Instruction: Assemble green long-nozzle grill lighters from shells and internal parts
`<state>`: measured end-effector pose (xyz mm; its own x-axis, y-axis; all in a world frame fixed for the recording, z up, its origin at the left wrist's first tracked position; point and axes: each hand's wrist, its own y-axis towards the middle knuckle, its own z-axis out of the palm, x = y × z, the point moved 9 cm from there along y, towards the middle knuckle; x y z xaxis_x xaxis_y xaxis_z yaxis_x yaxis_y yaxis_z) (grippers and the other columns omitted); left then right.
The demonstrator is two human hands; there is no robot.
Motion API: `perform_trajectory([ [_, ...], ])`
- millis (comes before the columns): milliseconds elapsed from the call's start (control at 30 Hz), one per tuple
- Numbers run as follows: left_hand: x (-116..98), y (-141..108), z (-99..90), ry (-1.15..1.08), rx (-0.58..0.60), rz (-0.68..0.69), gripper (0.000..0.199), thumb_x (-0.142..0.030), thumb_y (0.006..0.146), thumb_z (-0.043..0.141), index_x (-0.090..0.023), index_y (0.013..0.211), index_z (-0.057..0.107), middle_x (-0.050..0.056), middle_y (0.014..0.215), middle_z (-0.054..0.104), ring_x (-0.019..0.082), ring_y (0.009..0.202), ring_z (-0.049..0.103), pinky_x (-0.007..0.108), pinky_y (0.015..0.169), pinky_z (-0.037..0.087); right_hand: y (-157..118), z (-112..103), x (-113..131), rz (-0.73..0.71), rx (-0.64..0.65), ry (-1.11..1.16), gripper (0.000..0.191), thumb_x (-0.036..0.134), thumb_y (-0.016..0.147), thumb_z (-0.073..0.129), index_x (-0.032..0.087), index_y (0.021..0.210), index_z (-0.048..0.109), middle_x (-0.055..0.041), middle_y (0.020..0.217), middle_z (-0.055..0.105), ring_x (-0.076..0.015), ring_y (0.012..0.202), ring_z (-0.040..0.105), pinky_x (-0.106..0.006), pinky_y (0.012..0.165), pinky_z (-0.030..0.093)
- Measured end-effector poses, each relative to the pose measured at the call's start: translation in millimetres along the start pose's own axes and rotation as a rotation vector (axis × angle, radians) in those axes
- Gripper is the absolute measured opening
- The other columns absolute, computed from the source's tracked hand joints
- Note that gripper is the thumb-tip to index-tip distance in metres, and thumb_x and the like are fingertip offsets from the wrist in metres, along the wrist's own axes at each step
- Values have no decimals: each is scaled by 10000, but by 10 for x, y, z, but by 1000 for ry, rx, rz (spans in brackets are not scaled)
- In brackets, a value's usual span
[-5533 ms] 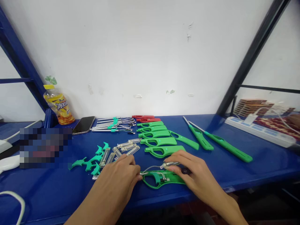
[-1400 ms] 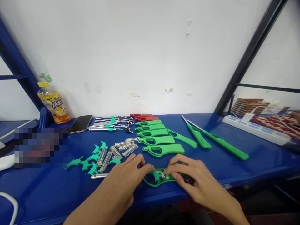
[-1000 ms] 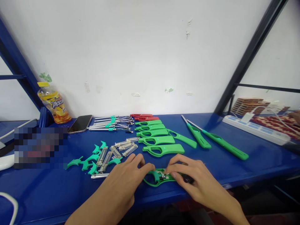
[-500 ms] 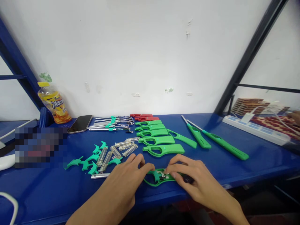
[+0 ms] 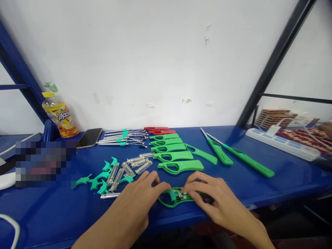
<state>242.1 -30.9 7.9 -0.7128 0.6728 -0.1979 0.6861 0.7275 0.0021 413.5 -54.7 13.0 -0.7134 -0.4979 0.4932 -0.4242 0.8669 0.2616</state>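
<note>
The open green shell (image 5: 168, 204) is lying near the front edge of the blue table (image 5: 246, 188), between the 2 hands. Its looped guard is pointing toward 9 o'clock, and a teal trigger (image 5: 172, 195) and white wires (image 5: 180, 194) are sitting inside it.

The left hand (image 5: 140, 193) is arching over the shell's 9 o'clock end. Its index finger is reaching toward the trigger and touching near its top; the thumb is hiding, so I cannot tell whether the fingers are pinching.

The right hand (image 5: 218, 199) is working from 3 o'clock. Its upper fingers are lying together, their tips reaching the wires with the thumb bending just beside them; whether those tips are pinching a wire, I cannot tell. The lower fingers are curling around a dark handle (image 5: 207, 198).

From the open shell, a silver tube (image 5: 110, 195) is showing at 9 o'clock, partly hiding behind the left arm. Loose teal triggers (image 5: 93, 183) and clear tanks (image 5: 117, 179) are lying toward 10 o'clock, with silver rod assemblies (image 5: 116, 139) farther out toward 11. At 12, 5 green shells (image 5: 189, 166) are forming a row, 2 red shells (image 5: 162, 132) are resting beyond them, and 1 slanting green shell (image 5: 203, 155) is lying toward 1. Toward 2, 2 long lighters (image 5: 247, 161) are lying near a white power strip (image 5: 287, 146).
</note>
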Motion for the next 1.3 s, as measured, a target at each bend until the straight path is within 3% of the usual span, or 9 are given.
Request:
perform_trajectory([
  [100, -15, -7, -29, 12, -7, 13, 915, 159, 656, 424, -369, 1384, 591, 30, 1226, 615, 257, 1136, 629, 339, 831, 527, -17, -79, 20, -21, -95, 53, 225, 245, 1103, 515, 319, 1101, 728, -2, 1160, 714, -167, 948, 714, -292, 829, 507],
  [200, -21, 4, -42, 15, 9, 17, 880, 160, 697, 417, -360, 1381, 609, 41, 1226, 628, 265, 1129, 641, 349, 838, 538, -35, -320, -39, -44, -331, 83, 208, 279, 1093, 530, 289, 1086, 738, -24, 1104, 740, -187, 966, 731, -293, 848, 551],
  [267, 1, 19, -25, 31, 38, -1, 855, 155, 717, 433, -352, 1379, 623, 54, 1228, 636, 283, 1120, 651, 356, 819, 545, -14, -460, -190, 24, -430, -29, 226, 301, 1085, 535, 281, 1122, 757, -41, 1148, 766, -212, 1010, 748, -318, 892, 578],
  [400, 21, 32, -36, 19, 40, 4, 792, 147, 759, 444, -336, 1353, 645, 53, 1236, 658, 282, 1110, 666, 350, 819, 541, 141, -579, -653, 281, -351, -420, 330, 317, 1076, 528, 307, 1332, 737, -51, 1445, 715, -300, 1202, 740, -457, 1033, 575],
  [567, 12, -12, -88, -37, -6, 38, 596, 75, 918, 416, -316, 1289, 669, 47, 1204, 681, 264, 1069, 682, 355, 811, 521, 279, -578, -981, 383, -263, -528, 417, 257, 1058, 571, 245, 1462, 675, -158, 1432, 725, -392, 1262, 722, -498, 955, 603],
  [733, 3, -87, -169, -86, -68, 35, 507, 9, 1004, 404, -351, 1237, 675, 20, 1160, 679, 237, 996, 688, 349, 783, 498, 235, -506, -1036, 441, -209, -586, 386, 184, 1053, 545, 294, 1389, 700, -85, 1281, 808, -346, 1086, 793, -378, 769, 593],
  [900, 8, -131, -324, -96, -104, 15, 401, -42, 1038, 400, -276, 1120, 716, 41, 1098, 689, 208, 917, 694, 319, 802, 513, 182, -507, -1035, 479, -212, -612, 398, 176, 1058, 502, 298, 1408, 647, -85, 1099, 846, -343, 960, 819, -334, 648, 518],
  [1100, 56, -163, -497, -23, -221, 23, 371, -91, 1056, 432, -263, 1067, 760, 48, 1016, 717, 208, 926, 712, 289, 817, 522, 135, -534, -1065, 525, -275, -585, 480, 133, 1045, 445, 284, 1496, 511, -82, 1016, 831, -306, 951, 821, -320, 672, 519],
  [1300, 63, -179, -530, -7, -238, 14, 366, -103, 1062, 440, -267, 1067, 767, 39, 988, 731, 206, 893, 719, 282, 798, 522, 83, -509, -1079, 555, -283, -573, 508, 84, 1001, 461, 295, 1459, 515, -75, 1000, 826, -318, 954, 820, -323, 655, 508],
])
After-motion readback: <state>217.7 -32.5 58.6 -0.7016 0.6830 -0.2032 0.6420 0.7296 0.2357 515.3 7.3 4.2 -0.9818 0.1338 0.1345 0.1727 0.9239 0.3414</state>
